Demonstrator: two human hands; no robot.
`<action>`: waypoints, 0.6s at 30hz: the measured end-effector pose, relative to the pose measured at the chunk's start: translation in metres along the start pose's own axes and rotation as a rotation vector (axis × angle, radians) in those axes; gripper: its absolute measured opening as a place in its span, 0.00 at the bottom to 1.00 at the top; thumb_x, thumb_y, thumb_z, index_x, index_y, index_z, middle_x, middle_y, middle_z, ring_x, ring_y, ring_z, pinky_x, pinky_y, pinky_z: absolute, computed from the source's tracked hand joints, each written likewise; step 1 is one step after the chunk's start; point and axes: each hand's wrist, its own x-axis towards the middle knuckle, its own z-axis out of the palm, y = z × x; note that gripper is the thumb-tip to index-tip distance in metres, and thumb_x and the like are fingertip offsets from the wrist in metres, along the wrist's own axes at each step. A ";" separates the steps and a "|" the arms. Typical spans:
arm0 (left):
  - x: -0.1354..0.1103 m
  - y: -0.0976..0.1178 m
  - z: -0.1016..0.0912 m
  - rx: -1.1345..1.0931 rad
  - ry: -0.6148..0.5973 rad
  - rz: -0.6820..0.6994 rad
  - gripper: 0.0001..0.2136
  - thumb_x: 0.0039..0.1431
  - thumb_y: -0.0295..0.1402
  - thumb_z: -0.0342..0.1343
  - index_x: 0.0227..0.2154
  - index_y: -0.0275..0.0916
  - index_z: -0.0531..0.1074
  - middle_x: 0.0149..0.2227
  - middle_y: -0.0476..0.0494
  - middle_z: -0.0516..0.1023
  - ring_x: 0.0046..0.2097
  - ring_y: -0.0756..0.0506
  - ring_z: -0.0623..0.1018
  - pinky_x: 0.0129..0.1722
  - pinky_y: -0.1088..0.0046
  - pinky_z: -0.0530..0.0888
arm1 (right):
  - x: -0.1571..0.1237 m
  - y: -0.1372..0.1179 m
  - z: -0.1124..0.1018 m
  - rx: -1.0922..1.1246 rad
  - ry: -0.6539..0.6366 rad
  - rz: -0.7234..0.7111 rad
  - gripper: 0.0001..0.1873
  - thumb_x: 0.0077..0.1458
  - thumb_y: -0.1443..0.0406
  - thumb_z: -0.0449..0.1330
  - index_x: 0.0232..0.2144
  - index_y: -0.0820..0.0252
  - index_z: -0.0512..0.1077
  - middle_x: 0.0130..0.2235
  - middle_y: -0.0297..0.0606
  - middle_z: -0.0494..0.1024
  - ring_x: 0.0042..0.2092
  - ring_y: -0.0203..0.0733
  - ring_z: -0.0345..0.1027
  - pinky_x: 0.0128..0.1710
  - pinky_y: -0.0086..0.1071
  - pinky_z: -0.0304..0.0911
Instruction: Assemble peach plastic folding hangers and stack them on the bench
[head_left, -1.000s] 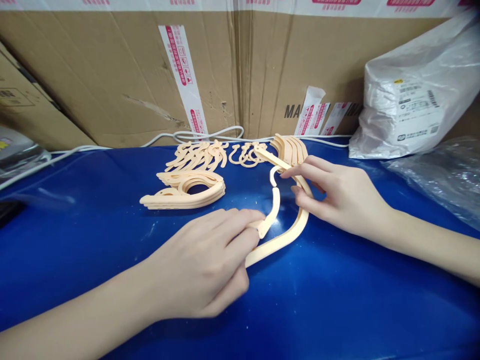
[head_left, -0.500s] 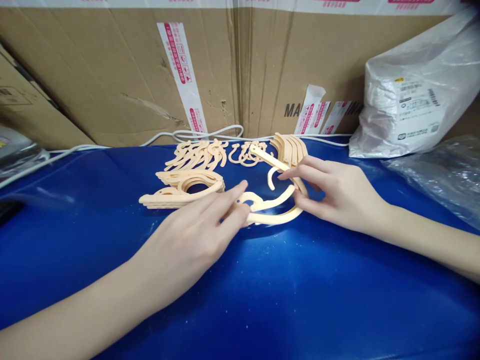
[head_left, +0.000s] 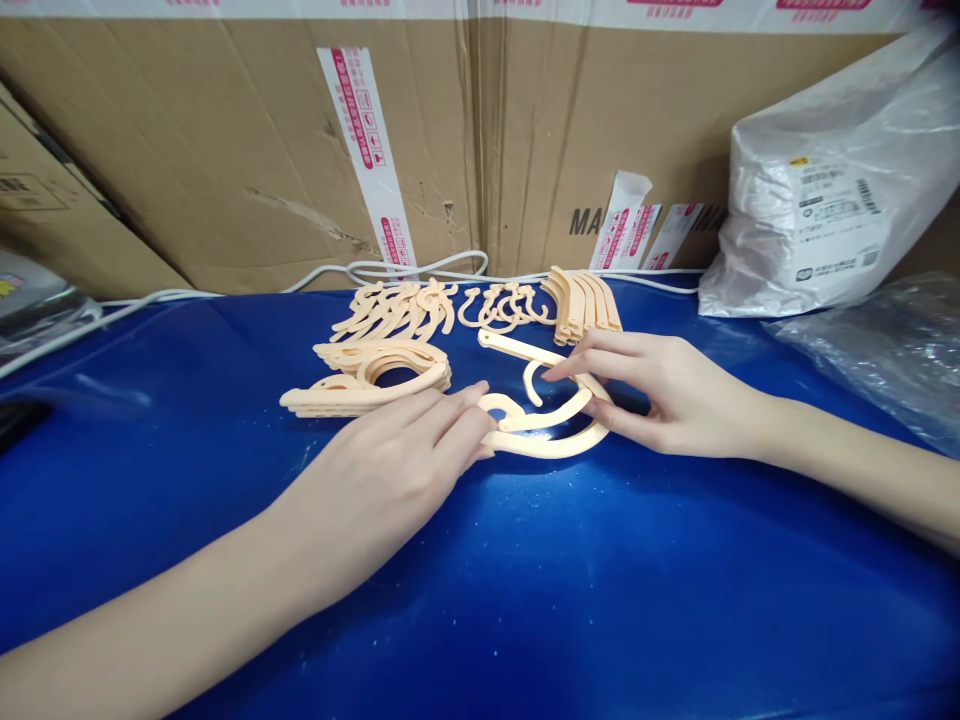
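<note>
A peach plastic folding hanger (head_left: 551, 432) lies folded on the blue table (head_left: 600, 600), its hook curling up at the middle. My left hand (head_left: 397, 470) pinches its left end, fingers close together. My right hand (head_left: 660, 395) grips its right end between thumb and fingers. Just left of the hanger sits a stack of folded hangers (head_left: 367, 380).
Behind lie a row of loose hanger arms (head_left: 397, 310), loose hooks (head_left: 506, 303) and a bundle of curved pieces (head_left: 585, 300). Cardboard boxes (head_left: 262, 150) wall the back, with white cables (head_left: 420, 270) along them. A white plastic bag (head_left: 832, 200) and clear wrap (head_left: 892, 350) sit at right.
My left hand swung the hanger's near arm up and left, folding the hanger shut. Both hands then lowered it flat onto the table, slightly nearer me.
</note>
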 end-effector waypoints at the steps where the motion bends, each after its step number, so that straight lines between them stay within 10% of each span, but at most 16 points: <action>1: 0.000 0.000 0.000 -0.008 -0.004 0.005 0.13 0.70 0.31 0.43 0.38 0.31 0.72 0.45 0.30 0.80 0.44 0.36 0.81 0.40 0.54 0.80 | 0.000 0.001 0.000 0.034 -0.010 0.005 0.17 0.61 0.66 0.52 0.51 0.60 0.71 0.42 0.41 0.73 0.42 0.42 0.68 0.42 0.36 0.63; 18: -0.002 -0.003 0.000 -0.050 0.005 -0.012 0.11 0.69 0.30 0.44 0.33 0.34 0.69 0.30 0.41 0.76 0.32 0.41 0.78 0.29 0.64 0.77 | 0.001 0.007 0.002 0.329 -0.043 0.045 0.16 0.64 0.65 0.52 0.52 0.58 0.70 0.40 0.39 0.73 0.38 0.39 0.67 0.39 0.34 0.62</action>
